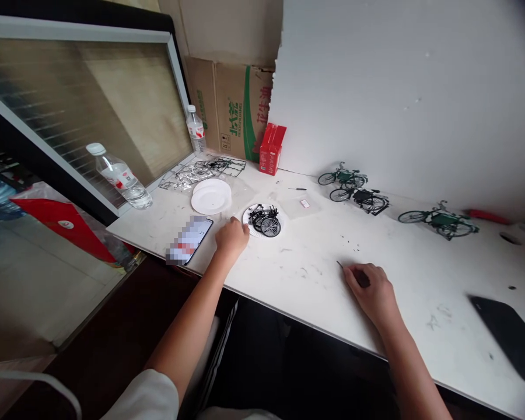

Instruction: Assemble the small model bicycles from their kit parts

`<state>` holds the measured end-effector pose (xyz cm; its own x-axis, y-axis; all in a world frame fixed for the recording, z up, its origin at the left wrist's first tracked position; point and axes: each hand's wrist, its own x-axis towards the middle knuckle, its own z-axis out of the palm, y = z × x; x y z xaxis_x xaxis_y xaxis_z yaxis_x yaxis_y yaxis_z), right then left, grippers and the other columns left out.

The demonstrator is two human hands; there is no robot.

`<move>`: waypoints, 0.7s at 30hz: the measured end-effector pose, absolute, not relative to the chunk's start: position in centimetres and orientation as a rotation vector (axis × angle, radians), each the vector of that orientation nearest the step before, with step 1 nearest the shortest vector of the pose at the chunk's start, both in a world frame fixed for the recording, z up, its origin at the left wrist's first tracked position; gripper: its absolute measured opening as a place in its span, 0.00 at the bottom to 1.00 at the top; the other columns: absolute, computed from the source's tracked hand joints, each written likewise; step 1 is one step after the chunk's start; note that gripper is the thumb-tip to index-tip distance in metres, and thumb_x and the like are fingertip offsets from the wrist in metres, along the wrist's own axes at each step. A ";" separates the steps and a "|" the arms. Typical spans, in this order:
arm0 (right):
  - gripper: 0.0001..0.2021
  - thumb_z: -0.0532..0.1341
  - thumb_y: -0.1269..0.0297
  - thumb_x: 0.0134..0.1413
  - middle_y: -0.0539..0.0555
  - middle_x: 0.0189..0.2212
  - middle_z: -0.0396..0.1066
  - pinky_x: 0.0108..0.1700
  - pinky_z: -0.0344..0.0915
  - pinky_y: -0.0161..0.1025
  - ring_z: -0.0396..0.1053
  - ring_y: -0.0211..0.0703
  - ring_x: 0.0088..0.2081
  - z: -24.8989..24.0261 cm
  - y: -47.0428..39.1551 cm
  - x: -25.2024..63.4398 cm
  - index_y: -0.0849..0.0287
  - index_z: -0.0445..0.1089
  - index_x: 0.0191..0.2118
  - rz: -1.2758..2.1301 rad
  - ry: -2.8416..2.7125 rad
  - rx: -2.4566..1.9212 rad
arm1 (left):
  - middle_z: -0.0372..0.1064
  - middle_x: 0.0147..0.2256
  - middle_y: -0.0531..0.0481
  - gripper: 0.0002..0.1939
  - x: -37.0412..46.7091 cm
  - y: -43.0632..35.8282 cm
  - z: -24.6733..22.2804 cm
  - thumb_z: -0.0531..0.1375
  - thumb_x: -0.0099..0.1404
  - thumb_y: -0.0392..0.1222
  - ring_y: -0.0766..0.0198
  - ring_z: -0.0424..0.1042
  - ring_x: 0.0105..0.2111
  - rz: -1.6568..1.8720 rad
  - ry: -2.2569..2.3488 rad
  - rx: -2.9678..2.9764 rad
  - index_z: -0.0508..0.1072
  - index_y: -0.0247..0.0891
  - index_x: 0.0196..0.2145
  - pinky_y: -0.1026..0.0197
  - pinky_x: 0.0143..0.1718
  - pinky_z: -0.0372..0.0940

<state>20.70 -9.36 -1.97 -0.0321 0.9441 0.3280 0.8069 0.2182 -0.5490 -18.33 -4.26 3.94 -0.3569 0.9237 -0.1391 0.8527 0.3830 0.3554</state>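
Worktop: smooth, flat and white (289, 297), marked with grey scuffs and smudges.
Black mat: a dark, flat panel with rounded corners (507, 335), at the near right.
Right hand: bent over the near side of the worktop (375, 291), thumb and fingertips pinching a thin dark piece (339, 265) whose slim end points left.
Phone: a glossy slab with a lit screen (191, 240), lying left of the left hand.
Left hand: fingers curled (231, 239), right at the near left rim of the parts plate; whether it grips anything, I cannot tell.
Parts plate: small, round and white (246, 214), between and beyond the hands.
Black parts: a tangled heap on that plate (270, 226), thin and dark, with a round, finely spoked wheel facing near; single pieces are too small to tell apart.
Second plate: a plain white disc (211, 196), farther left.
Clear bag: limp and see-through with a small label (305, 204), right of the parts plate.
Model bicycles: three along the far right, spindly, with thin round wheels; two dark green (346, 177) (441, 221), one black (362, 199).
Bottles: two of clear plastic with white caps (123, 179) (196, 131), at the far left.
Red box: a small carton (271, 153), before a brown cardboard box (231, 111).
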 end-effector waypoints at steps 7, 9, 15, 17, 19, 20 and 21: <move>0.27 0.59 0.34 0.68 0.61 0.35 0.77 0.45 0.70 0.53 0.72 0.57 0.40 -1.3 -9.9 20.2 0.55 0.78 0.38 0.255 -1.816 -1.628 | 0.80 0.50 0.25 0.20 -18.2 -4.3 3.7 0.52 0.79 0.50 0.40 0.81 0.53 0.310 2.330 1.554 0.73 0.32 0.54 0.50 0.51 0.69; 0.28 0.57 0.34 0.69 0.62 0.35 0.76 0.44 0.68 0.53 0.70 0.57 0.40 -1.7 -9.9 20.3 0.55 0.77 0.37 0.225 -1.846 -1.625 | 0.80 0.51 0.26 0.19 -18.2 -4.2 3.5 0.52 0.79 0.49 0.41 0.81 0.53 0.309 2.323 1.568 0.73 0.33 0.54 0.51 0.51 0.69; 0.28 0.51 0.36 0.74 0.62 0.38 0.76 0.45 0.65 0.54 0.67 0.58 0.40 -3.3 -10.1 21.0 0.54 0.74 0.41 0.115 -1.894 -1.607 | 0.80 0.52 0.26 0.20 -18.2 -3.6 3.0 0.54 0.78 0.52 0.41 0.80 0.54 0.343 2.312 1.543 0.77 0.34 0.50 0.51 0.51 0.70; 0.26 0.51 0.38 0.75 0.62 0.39 0.76 0.45 0.64 0.54 0.67 0.58 0.41 -3.5 -10.1 21.2 0.54 0.72 0.42 0.133 -1.898 -1.602 | 0.80 0.52 0.26 0.19 -18.4 -3.4 2.7 0.57 0.77 0.52 0.42 0.80 0.54 0.354 2.302 1.532 0.79 0.35 0.49 0.52 0.51 0.69; 0.24 0.51 0.40 0.76 0.62 0.40 0.76 0.46 0.64 0.54 0.67 0.58 0.42 -3.5 -10.1 21.2 0.53 0.71 0.42 0.164 -1.879 -1.593 | 0.81 0.51 0.28 0.18 -18.7 -3.2 2.3 0.58 0.76 0.52 0.43 0.80 0.54 0.383 2.266 1.518 0.81 0.35 0.46 0.53 0.50 0.69; 0.23 0.51 0.41 0.76 0.62 0.40 0.75 0.47 0.64 0.55 0.68 0.58 0.42 -3.4 -10.1 21.2 0.53 0.70 0.42 0.184 -1.860 -1.585 | 0.82 0.50 0.29 0.18 -18.9 -3.1 2.1 0.59 0.75 0.52 0.43 0.80 0.54 0.409 2.233 1.511 0.82 0.36 0.45 0.54 0.49 0.68; 0.22 0.51 0.41 0.76 0.62 0.40 0.75 0.47 0.64 0.55 0.68 0.58 0.42 -3.3 -10.1 21.2 0.53 0.69 0.42 0.206 -1.837 -1.576 | 0.82 0.49 0.30 0.17 -19.1 -3.0 1.8 0.60 0.74 0.52 0.44 0.80 0.54 0.440 2.192 1.506 0.82 0.36 0.45 0.55 0.49 0.68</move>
